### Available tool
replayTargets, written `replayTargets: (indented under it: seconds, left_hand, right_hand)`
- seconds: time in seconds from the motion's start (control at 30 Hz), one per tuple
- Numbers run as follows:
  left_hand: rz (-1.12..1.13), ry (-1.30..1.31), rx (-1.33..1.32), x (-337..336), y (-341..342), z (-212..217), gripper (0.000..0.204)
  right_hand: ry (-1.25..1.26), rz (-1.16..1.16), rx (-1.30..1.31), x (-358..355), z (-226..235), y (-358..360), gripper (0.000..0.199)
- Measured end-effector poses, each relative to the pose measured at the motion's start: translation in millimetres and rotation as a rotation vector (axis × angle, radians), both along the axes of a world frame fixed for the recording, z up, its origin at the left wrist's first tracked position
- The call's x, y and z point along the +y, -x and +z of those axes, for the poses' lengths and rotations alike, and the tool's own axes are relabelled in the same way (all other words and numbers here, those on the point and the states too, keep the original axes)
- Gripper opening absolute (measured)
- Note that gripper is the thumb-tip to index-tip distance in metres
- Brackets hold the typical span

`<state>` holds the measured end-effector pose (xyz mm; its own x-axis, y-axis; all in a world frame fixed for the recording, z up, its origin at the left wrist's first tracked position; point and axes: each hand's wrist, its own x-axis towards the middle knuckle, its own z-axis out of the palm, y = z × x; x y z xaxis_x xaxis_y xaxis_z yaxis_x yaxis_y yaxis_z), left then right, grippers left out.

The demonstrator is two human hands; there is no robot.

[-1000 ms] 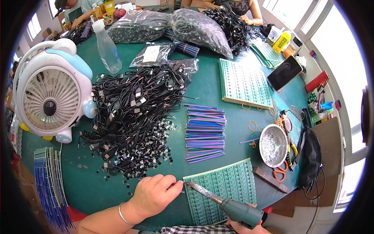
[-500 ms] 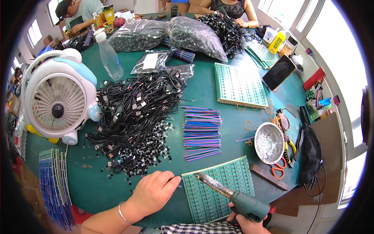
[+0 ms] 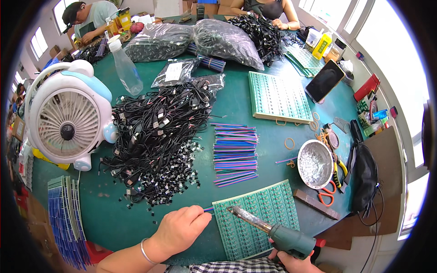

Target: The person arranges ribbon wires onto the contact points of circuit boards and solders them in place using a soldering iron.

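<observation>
Closed in a pinch, my left hand [image 3: 180, 228] holds a short blue-and-pink wire [image 3: 208, 209] whose end meets the left edge of a green circuit board panel [image 3: 261, 223]. Some of the wire is hidden by my fingers. My right hand [image 3: 293, 261] is wrapped around the dark green handle of a soldering iron [image 3: 291, 241]. Its long metal barrel slants up and left over the panel, with the tip close to the wire end. Beyond the panel lies a stack of cut blue, pink and dark wires [image 3: 235, 154].
Black USB cables [image 3: 157, 123] heap at centre left beside a white fan [image 3: 68, 129]. At right are a metal bowl [image 3: 315, 164], orange-handled scissors [image 3: 326, 196] and a dark bar [image 3: 316, 204]. Stacked boards [image 3: 280, 96] and a phone [image 3: 325, 83] sit farther back. Two people work across the table.
My left hand has shifted slightly, and the wire now shows above its fingertips at the panel's edge. The iron's tip has moved down slightly over the panel.
</observation>
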<state>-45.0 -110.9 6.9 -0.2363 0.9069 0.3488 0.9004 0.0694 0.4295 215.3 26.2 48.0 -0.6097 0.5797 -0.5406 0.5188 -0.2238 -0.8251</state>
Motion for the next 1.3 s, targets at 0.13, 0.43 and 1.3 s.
replayTargets:
  seconds: [0.13,0.43,1.3]
  left_hand:
    - [-0.015,-0.005,0.097,2,3,4,0.016]
    - [-0.026,-0.018,0.083,4,4,-4,0.017]
    - [0.011,-0.018,0.044,8,2,-4,0.013]
  right_hand:
    - [-0.134,0.096,0.001,1,-5,2,0.019]
    - [-0.240,0.097,0.156,-2,-3,12,0.024]
    - [-0.422,0.129,0.168,-3,-17,1,0.028]
